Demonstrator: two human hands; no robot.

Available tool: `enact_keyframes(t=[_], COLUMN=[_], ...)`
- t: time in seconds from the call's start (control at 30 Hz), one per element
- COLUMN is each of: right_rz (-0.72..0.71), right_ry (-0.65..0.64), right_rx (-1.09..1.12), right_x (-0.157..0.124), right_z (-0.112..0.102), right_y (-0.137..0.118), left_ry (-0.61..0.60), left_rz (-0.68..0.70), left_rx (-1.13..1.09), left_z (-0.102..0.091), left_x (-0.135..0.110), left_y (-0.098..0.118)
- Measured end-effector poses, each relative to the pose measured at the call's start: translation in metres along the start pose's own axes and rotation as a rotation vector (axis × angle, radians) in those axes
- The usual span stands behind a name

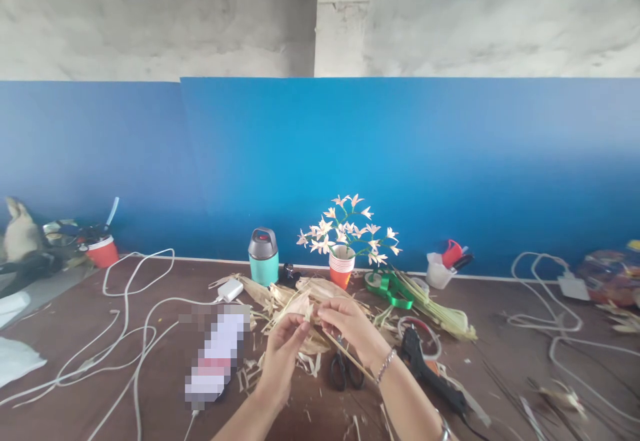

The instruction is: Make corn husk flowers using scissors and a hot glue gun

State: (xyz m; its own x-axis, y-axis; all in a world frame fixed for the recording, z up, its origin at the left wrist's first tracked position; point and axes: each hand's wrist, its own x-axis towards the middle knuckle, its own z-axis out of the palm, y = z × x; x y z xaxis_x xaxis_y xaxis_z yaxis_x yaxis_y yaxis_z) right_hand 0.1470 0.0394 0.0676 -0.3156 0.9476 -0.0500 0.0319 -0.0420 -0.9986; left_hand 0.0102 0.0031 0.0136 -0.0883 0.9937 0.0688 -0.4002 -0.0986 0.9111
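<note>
Between thumb and fingers, my left hand (283, 351) pinches a small pale husk piece (309, 312). My right hand (347, 327) is closed close beside it, its fingertips pressed together; what they hold is too small to make out. A thin straw-coloured stick (353, 359) slants beneath the right hand toward the wrist; whether the fingers grip it is unclear. Dry corn husks (323, 289) and scraps lie behind and under both hands. Black-handled scissors (339, 371) rest on the table below the right hand. Farther back, pale flowers on green stems (345, 229) stand in stacked paper cups (341, 267).
Right of my hands lie a black glue gun (430, 371), green ribbon (393, 289) and a stalk bundle (435, 304). Left are a pixelated phone (217, 357), a white charger (230, 289), tangled cables (127, 307) and a teal container (264, 264). A blue partition (425, 161) closes the back.
</note>
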Motion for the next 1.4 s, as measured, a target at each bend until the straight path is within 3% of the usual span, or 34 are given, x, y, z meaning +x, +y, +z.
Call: enact_keyframes(t=[0.13,0.23,0.37,0.63,0.87,1.4], right_rz=[0.015,0.030,0.038,-0.047,-0.096,-0.192], right_ry=[0.072,0.038,-0.029,0.064,-0.029,-0.126], right_rx=[-0.130,-0.191,-0.121,0.015,0.097,0.041], right_x=[-0.005,-0.008,-0.009,-0.013,-0.011,-0.018], right_z=[-0.009,-0.010,-0.004,0.009,0.008,0.007], right_y=[-0.008,-0.011,-0.002,0.018,0.022,0.007], left_ry=[-0.029,-0.094,-0.143,-0.227,-0.271,-0.374], left_rz=[-0.063,-0.131,-0.189,-0.185,-0.264,-0.267], left_rx=[-0.109,-0.235,-0.332,-0.381,-0.493,-0.409], left_z=[0.001,0.002,0.004,0.005,0.002,-0.008], left_x=[0.001,0.002,0.001,-0.001,0.000,0.003], left_y=[-0.002,-0.005,-0.007,-0.002,-0.003,-0.006])
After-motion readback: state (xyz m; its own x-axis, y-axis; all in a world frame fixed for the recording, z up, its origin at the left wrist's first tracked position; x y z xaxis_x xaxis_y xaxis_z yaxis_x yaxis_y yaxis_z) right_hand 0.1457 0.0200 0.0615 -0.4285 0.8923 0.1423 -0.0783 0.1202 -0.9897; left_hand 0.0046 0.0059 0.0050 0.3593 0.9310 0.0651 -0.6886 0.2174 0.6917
